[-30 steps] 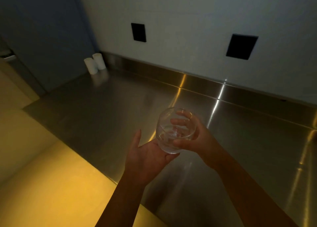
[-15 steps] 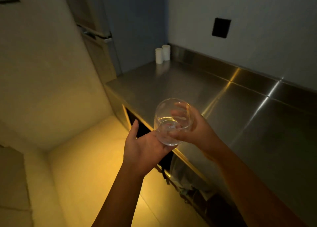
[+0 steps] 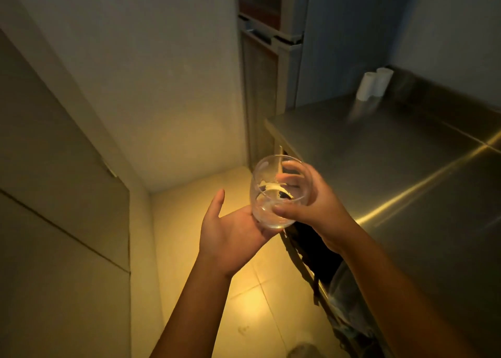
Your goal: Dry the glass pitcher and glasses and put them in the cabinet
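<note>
- Gripped the glass (image 3: 267, 195) in the right hand (image 3: 317, 208), fingers (image 3: 292, 180) curled round the far wall and thumb (image 3: 284, 211) pressed on the near wall, low down.
- Cupped beneath and against the lower left of the glass with the left hand (image 3: 230, 235): palm up, fingers straight, thumb lifted clear, touching without clasping.
- Held mouth up, long axis close to upright, rim tipped a little away from the body.
- Seen through the glass, a pale streak near the base; reflection or moisture, could not tell.
- Placed round the glass as follows: steel counter (image 3: 406, 168) to the right and beyond, lit floor (image 3: 257, 290) directly below, two white rolls (image 3: 374, 86) far beyond and to the right at the counter's back corner, tall pale panels (image 3: 54, 195) well to the left.
- No cloth in view near the glass.
- Judged mid-carry rather than mid-wipe, with stowing not yet done.
- Judged the telling relation: glass between both hands, borne by the right alone, with the left on the side toward the panels and so the likelier one to open a door, if those panels were the cabinet, which could not be told.
- Judged slippery if wet; a one-handed carry would want a firm wrap.
</note>
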`<state>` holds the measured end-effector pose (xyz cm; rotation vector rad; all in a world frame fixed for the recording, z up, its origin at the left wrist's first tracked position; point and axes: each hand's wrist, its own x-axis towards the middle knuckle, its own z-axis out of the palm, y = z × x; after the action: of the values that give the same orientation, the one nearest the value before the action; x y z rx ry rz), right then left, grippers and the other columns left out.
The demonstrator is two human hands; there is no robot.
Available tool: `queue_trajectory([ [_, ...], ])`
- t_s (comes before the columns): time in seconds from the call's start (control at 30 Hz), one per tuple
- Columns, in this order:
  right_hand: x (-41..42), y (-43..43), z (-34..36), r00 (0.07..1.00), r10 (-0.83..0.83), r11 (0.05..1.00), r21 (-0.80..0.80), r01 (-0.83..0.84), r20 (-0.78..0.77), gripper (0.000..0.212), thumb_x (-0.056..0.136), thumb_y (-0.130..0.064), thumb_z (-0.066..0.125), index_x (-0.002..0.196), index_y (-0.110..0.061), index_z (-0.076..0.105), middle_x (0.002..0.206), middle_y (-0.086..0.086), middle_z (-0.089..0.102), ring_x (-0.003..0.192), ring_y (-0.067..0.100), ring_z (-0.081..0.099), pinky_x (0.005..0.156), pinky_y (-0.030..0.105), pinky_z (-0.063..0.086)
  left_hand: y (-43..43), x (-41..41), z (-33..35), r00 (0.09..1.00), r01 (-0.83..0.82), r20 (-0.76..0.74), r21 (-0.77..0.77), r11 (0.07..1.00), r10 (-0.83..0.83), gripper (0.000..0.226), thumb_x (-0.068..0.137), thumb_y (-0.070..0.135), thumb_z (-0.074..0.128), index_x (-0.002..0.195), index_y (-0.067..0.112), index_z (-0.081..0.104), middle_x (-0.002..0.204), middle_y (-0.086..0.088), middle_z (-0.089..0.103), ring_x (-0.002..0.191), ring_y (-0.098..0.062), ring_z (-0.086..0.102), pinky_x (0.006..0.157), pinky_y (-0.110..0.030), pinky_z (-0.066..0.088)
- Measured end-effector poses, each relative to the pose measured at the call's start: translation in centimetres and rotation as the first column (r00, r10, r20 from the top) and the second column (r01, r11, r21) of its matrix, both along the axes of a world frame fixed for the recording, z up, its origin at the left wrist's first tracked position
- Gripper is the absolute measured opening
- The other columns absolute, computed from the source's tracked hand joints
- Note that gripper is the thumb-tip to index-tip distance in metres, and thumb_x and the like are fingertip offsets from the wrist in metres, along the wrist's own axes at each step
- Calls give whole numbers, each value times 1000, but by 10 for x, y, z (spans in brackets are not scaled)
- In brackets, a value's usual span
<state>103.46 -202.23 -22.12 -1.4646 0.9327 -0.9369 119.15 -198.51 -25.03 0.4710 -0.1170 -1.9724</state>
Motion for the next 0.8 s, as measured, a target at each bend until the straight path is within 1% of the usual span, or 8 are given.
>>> queue_trajectory([
  [0.13, 27, -43, -1, 999, 39, 999, -9, -39, -4, 63, 54, -34, 78, 108, -42, 46, 110, -22, 53, 99, 3, 56, 65, 9, 49, -38, 26, -1, 999, -35, 23, 2, 999, 35, 85, 86, 63, 35, 140, -2, 27, 140, -28, 38, 126, -42, 41, 105, -52, 31],
  [0.23, 44, -85, 1, 999, 51, 998, -30, -51, 5, 66, 52, -36, 84, 107, -40, 47, 105, -23, 54, 95, 1, 57, 63, 8, 48, -76, 40, 1, 997, -67, 49, 4, 998, 67, 86, 86, 63, 36, 140, -3, 27, 140, -28, 38, 128, -42, 39, 108, -51, 26],
  [0.3, 55, -117, 4, 998, 66, 996, -51, -67, -14, 66, 50, -39, 78, 108, -40, 47, 107, -23, 55, 98, 2, 57, 65, 8, 48, -103, 50, 4, 994, -95, 59, 8, 995, 94, 86, 85, 63, 38, 140, -3, 27, 140, -28, 38, 128, -41, 39, 110, -50, 23],
  [0.37, 66, -149, 8, 996, 89, 994, -59, -90, -29, 67, 52, -41, 84, 107, -43, 46, 107, -25, 54, 98, 0, 57, 66, 7, 48, -132, 58, 10, 992, -114, 46, 8, 993, 114, 86, 85, 62, 39, 139, -4, 28, 139, -28, 38, 128, -41, 39, 110, -50, 23],
  [0.47, 80, -197, 11, 993, 114, 990, -78, -116, -28, 63, 53, -36, 81, 107, -44, 47, 104, -28, 55, 98, -12, 54, 65, 5, 46, -174, 71, 18, 990, -138, 34, -5, 990, 138, 86, 85, 61, 39, 133, -11, 37, 136, -32, 40, 126, -43, 41, 105, -53, 29],
  [0.53, 90, -228, 15, 990, 135, 986, -90, -137, -31, 63, 54, -33, 79, 107, -43, 48, 105, -27, 55, 99, -15, 52, 66, 5, 46, -201, 80, 22, 988, -152, 33, -25, 988, 153, 86, 85, 60, 38, 126, -15, 43, 135, -33, 41, 126, -43, 41, 103, -55, 31],
  [0.7, 121, -282, 14, 979, 200, 976, -83, -203, -41, 64, 55, -32, 79, 111, -38, 48, 111, -22, 55, 102, -11, 53, 70, 6, 46, -248, 108, 19, 980, -197, 5, -17, 980, 197, 85, 87, 60, 37, 125, -15, 44, 136, -33, 39, 126, -43, 41, 103, -54, 32],
  [0.8, 145, -308, 7, 976, 211, 975, -65, -214, -53, 70, 54, -32, 79, 117, -35, 47, 114, -18, 56, 103, -9, 53, 74, 8, 47, -270, 130, 13, 979, -204, 1, -15, 979, 205, 84, 87, 58, 38, 128, -15, 42, 136, -33, 39, 127, -42, 40, 102, -53, 33],
])
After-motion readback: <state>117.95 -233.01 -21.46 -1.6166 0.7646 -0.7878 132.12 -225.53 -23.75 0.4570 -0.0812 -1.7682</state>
